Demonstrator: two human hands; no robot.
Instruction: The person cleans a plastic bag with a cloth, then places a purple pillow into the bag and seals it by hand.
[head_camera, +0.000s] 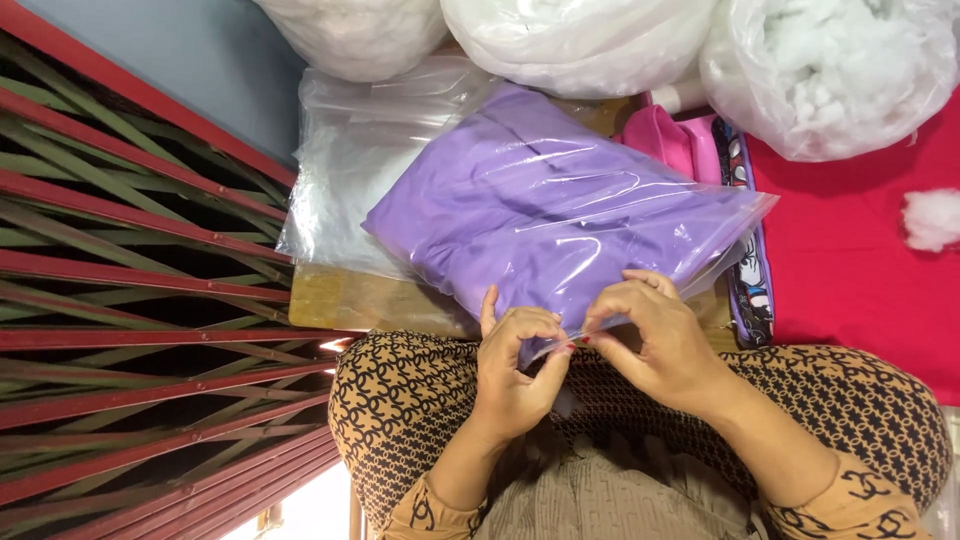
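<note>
Far left we see a folding metal gate (130, 300): red bars crossed by green diagonal slats, hard and glossy, with bright daylight at its foot.

Next, a stack of clear, empty plastic bags (340, 180), crinkled and cloudy, lies on a wooden bench (350, 300) with a worn, yellowish top.

Centre: a clear plastic bag (540, 210) packed with folded purple cloth, smooth and faintly shiny, its film creased with white highlights. It rests on the bench, its near edge overhanging toward our lap, partly on top of the empty bags.

Our left hand (515, 370) pinches the open edge of that bag between thumb and curled fingers. Just beside it, our right hand (655, 340) pinches the same edge, fingertips nearly meeting those of the left; red-painted nails show.

Below, our lap is covered by a brown and black patterned garment (400, 400), soft, with a repeating link motif.

Behind, three bulging plastic sacks (830, 70) of white fluffy stuffing sit along the top.

Right of the bag: a pink pouch (670, 140), a printed pouch (750, 270) standing on edge, then a flat red cloth (860, 260) bearing one loose white tuft (932, 218).
</note>
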